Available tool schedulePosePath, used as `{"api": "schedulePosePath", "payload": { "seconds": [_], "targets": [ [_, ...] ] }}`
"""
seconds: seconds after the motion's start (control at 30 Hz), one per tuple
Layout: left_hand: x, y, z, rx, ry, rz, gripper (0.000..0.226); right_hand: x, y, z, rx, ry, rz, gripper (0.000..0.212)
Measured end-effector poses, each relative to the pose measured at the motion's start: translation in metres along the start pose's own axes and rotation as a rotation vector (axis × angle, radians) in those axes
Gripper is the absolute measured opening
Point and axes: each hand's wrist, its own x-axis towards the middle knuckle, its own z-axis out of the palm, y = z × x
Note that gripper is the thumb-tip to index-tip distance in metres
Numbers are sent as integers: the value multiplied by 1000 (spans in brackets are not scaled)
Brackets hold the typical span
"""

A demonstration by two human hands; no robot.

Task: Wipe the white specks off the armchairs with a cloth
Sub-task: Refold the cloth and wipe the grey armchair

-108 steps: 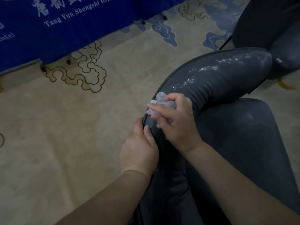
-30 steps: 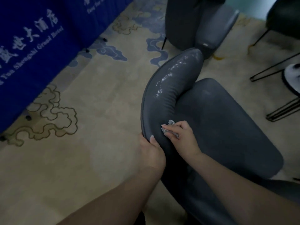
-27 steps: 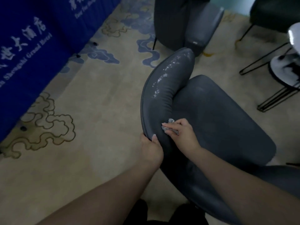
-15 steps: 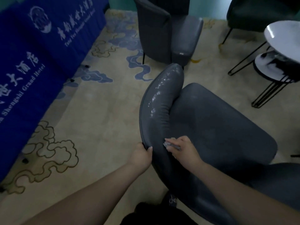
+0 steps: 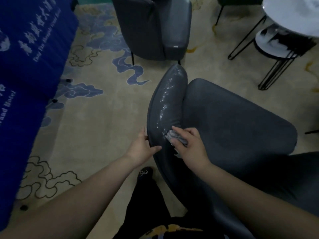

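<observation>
At frame centre, the smooth, rounded dark-grey armchair (image 5: 224, 121) arm bears a trail of white specks (image 5: 164, 102). Right hand (image 5: 191, 147) presses a crumpled pale cloth (image 5: 174, 136) there, grip curled around it; left hand (image 5: 141, 149) clasps the arm's outer edge.

Armchair (image 5: 233, 118): dark grey leather-like cover, smooth, faint sheen; arm crest carries white specks (image 5: 164, 100), grainy and glinting.
Cloth (image 5: 174, 136): pale grey, crumpled, soft weave.
Second armchair (image 5: 155, 28), 12 o'clock: same smooth grey cover.
Carpet (image 5: 103, 126): beige pile, matt, blue cloud pattern.
Banner (image 5: 25, 57), 10 o'clock: blue fabric, matt, white print.
Side table (image 5: 293, 14), 2 o'clock: glossy white top, thin black metal legs.
</observation>
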Motion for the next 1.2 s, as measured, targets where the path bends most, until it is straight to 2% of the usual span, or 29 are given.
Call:
{"api": "schedulePosePath", "payload": {
  "seconds": [0.07, 0.17, 0.2, 0.33, 0.4, 0.47, 0.5, 0.63, 0.7, 0.8, 0.87, 0.93, 1.0, 1.07, 1.13, 1.2],
  "targets": [
    [12, 4, -15, -14, -98, 15, 101, 11, -7, 15, -79, 40, -64, 44],
    [30, 5, -35, -79, -236, 44, 100, 20, -5, 35, -305, 18, -276, 48],
    [36, 4, -41, -96, -271, 34, 103, 24, -2, 40, -343, 36, -263, 46],
    [60, 4, -61, -86, -379, 77, 103, 36, 0, 55, -214, 287, 92, 44],
    [69, 7, -66, -76, -433, 148, 93, 32, -5, 58, -258, 298, 41, 44],
    [78, 11, -65, -91, -466, 198, 92, 25, -8, 59, -378, 198, -104, 46],
    [82, 11, -63, -102, -464, 214, 94, 26, -7, 58, -385, 177, -112, 44],
    [91, 12, -63, -110, -493, 235, 98, 52, -7, 54, -229, 389, 185, 35],
    [97, 12, -67, -121, -521, 203, 94, 47, -10, 58, -299, 374, 109, 40],
    [108, 10, -70, -132, -559, 188, 94, 29, -14, 66, -453, 208, -152, 41],
    [113, 8, -71, -140, -587, 187, 93, 39, -10, 68, -439, 256, -122, 44],
    [115, 8, -72, -138, -613, 180, 93, 58, -10, 70, -322, 378, 51, 45],
    [115, 8, -73, -140, -621, 181, 94, 64, -10, 72, -279, 439, 132, 44],
    [115, 9, -73, -145, -625, 175, 95, 56, -10, 75, -344, 410, 16, 43],
    [114, 10, -71, -151, -626, 159, 97, 49, -9, 76, -438, 279, -120, 43],
    [112, 12, -67, -159, -614, 152, 93, 63, -7, 73, -418, 265, -82, 46]
  ]
}}
